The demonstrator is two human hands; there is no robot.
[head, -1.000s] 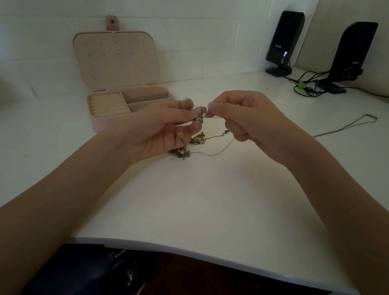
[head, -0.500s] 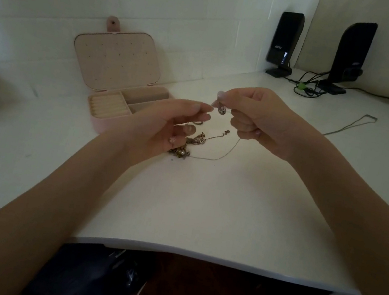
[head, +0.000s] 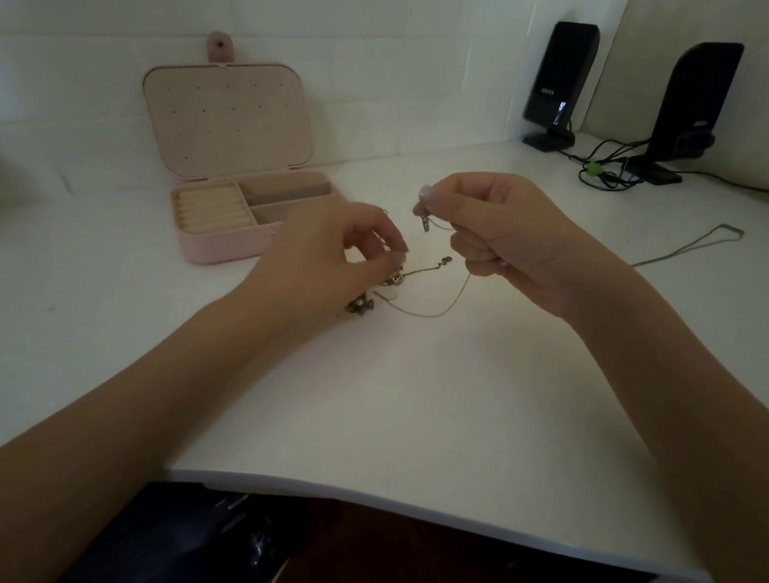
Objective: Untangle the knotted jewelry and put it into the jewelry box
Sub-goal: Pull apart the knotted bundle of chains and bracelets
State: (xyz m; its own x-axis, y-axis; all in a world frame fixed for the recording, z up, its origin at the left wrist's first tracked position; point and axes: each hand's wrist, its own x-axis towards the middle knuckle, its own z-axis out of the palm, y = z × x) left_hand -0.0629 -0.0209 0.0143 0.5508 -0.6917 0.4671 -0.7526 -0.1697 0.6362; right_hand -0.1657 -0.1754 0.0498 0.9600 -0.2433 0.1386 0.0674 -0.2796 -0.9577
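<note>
Knotted jewelry (head: 385, 291): small dark-gold cluster of beads and links on the white desk (head: 403, 407), with a thin chain (head: 441, 309) looping out to the right. Right hand (head: 510, 236) raised, pinching the chain's clasp end. Left hand (head: 327, 255) pinching the cluster. Jewelry box (head: 231, 218): pink, lid open, just left of the cluster.

The jewelry box (head: 228, 233) sits left of the tangled jewelry (head: 391, 287) on the table (head: 400, 422).
</note>
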